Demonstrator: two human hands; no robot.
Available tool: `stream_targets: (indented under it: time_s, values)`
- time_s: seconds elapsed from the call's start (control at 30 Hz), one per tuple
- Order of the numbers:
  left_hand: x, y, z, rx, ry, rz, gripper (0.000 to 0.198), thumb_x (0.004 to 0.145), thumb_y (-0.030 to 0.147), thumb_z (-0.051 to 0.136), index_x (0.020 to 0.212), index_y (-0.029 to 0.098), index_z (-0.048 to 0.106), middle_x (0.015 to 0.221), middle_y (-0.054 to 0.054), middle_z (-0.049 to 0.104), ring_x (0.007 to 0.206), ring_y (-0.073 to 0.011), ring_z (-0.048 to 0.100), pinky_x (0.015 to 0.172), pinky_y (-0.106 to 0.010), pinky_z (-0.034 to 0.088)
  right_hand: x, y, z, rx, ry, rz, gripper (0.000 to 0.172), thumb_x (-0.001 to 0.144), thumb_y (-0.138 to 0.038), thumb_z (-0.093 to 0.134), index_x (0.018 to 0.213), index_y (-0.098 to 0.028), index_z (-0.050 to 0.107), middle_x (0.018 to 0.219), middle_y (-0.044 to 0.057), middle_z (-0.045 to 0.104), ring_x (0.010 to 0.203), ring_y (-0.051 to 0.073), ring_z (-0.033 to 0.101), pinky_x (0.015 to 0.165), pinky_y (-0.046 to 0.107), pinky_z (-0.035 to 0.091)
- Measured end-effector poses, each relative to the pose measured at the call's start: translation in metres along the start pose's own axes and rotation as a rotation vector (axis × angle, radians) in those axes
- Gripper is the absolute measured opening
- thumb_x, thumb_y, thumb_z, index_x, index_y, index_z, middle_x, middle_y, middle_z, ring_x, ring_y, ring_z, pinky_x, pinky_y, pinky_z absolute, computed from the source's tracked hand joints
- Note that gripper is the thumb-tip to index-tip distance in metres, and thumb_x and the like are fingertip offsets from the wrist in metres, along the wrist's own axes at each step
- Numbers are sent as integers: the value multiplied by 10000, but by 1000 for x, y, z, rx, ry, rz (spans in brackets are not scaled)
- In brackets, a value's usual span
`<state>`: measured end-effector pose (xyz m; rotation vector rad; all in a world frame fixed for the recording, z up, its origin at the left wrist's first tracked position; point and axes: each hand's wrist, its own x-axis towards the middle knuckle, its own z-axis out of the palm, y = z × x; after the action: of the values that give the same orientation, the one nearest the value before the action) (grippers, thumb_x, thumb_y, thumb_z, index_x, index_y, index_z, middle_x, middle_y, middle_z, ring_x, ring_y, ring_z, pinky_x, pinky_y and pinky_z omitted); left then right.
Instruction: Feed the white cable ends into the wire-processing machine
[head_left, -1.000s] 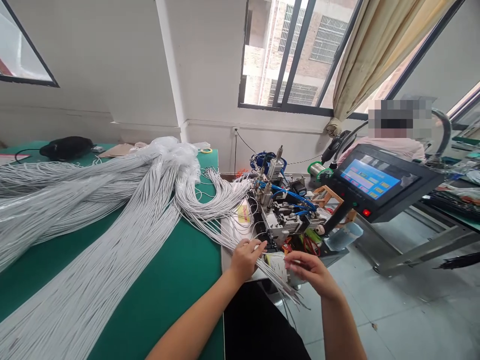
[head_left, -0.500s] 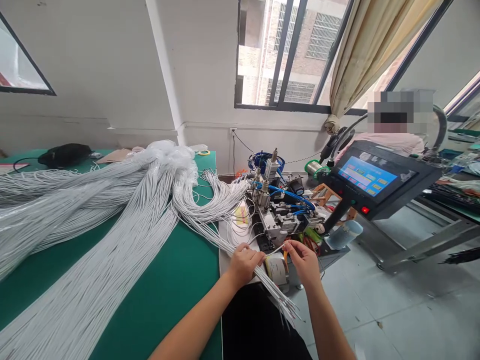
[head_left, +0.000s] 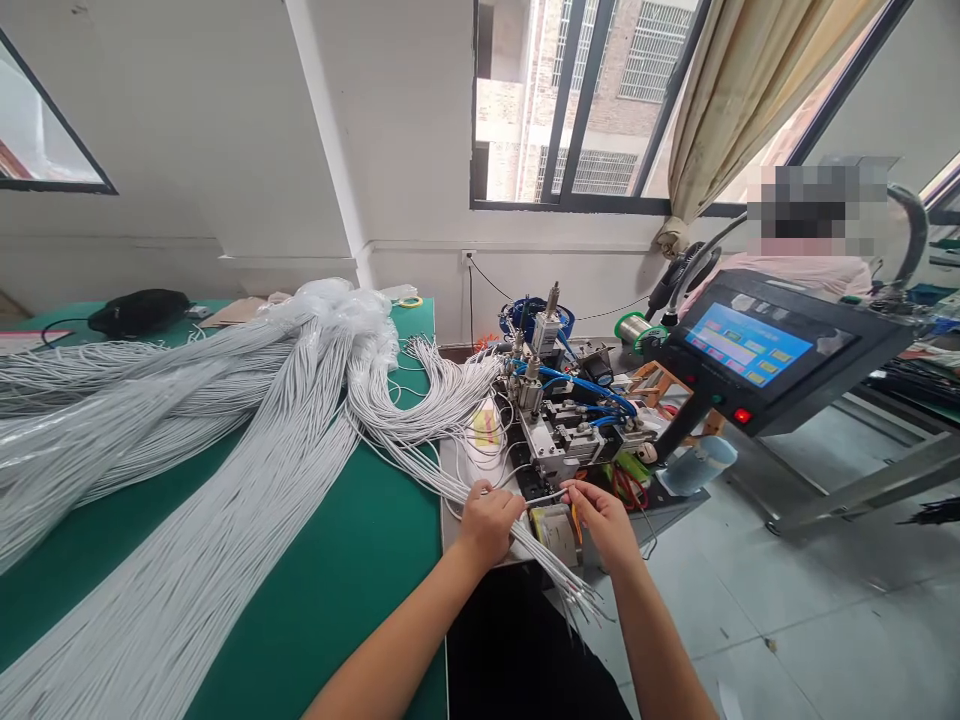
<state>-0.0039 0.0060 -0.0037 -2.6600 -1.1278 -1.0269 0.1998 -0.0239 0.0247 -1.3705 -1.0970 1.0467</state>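
My left hand [head_left: 490, 522] is closed around a bundle of thin white cables [head_left: 551, 562], whose loose ends hang out toward the lower right. Between my two hands runs a single white cable [head_left: 546, 498], its right end pinched in the fingertips of my right hand [head_left: 600, 518]. That end lies close to the front of a small bench machine [head_left: 566, 440] with metal cylinders and blue air tubes. Just under the cable sits a round metal-sided part with a pale label [head_left: 555, 530]. The exact tip of the cable is hidden by my fingers.
Long bunches of white cables [head_left: 247, 500] cover the green table [head_left: 352, 600] at left. A control screen [head_left: 750, 345] stands at right, near a solder wire spool [head_left: 634, 330] and a clear plastic container [head_left: 697, 465]. Another person [head_left: 802, 265] sits behind the screen.
My right hand has shifted slightly left, bringing the pinched cable end closer to the machine's front. The left hand keeps its grip on the bundle. The view has turned a little.
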Motion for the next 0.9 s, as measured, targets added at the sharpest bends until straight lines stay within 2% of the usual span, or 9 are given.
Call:
stream_targets:
  time_s: [0.07,0.13,0.23,0.33,0.47,0.6,0.77,0.9]
  values:
    - [1,0,0,17,-10,-18,173,761,68,443,747,203,550,653,7,592,628,-148,524,801,-343,313,3,-1,-2,10,-48,40,470,710,-536,663,930,-122,696,707,51,660,433,87,404,419,225,277]
    - [1,1,0,28,-12,-18,198,741,54,446,781,205,568,661,7,596,635,-151,526,817,-351,307,8,0,-5,-48,-52,15,412,708,-499,661,873,-125,705,709,62,671,492,121,491,465,240,349]
    - [2,1,1,55,-3,16,335,761,44,434,989,226,599,705,8,616,662,-156,537,847,-367,293,14,4,-7,-258,14,-80,310,729,-442,621,798,-148,691,737,78,690,650,193,598,596,281,439]
    - [2,0,3,86,-13,51,417,796,54,431,1137,248,570,740,7,626,694,-161,545,869,-384,279,19,10,-6,-501,48,-142,269,762,-417,563,773,-170,668,722,64,686,633,200,596,605,292,436]
    - [3,-1,6,114,-28,52,382,804,82,474,1128,247,591,766,-5,632,788,-185,555,876,-394,277,25,17,-3,-654,14,-214,283,799,-421,523,774,-178,666,749,63,689,639,199,584,602,287,414]
    - [3,-2,9,118,-38,31,352,805,110,503,1114,240,610,782,-17,642,827,-198,552,867,-396,289,33,25,-3,-580,0,-229,332,821,-459,485,719,-176,626,681,42,639,612,183,533,589,279,387]
    - [5,-1,8,82,-91,-7,384,787,82,495,1115,239,619,814,-40,659,857,-213,552,890,-413,292,44,35,-4,-357,-58,-161,305,765,-461,542,621,-192,536,576,-19,508,572,150,448,555,253,355]
    - [5,-1,7,52,-119,-42,409,755,71,514,1109,242,626,817,-43,666,860,-226,550,893,-429,298,47,38,-3,-310,-92,-133,315,753,-462,534,586,-199,487,549,-35,459,550,137,420,537,242,345]
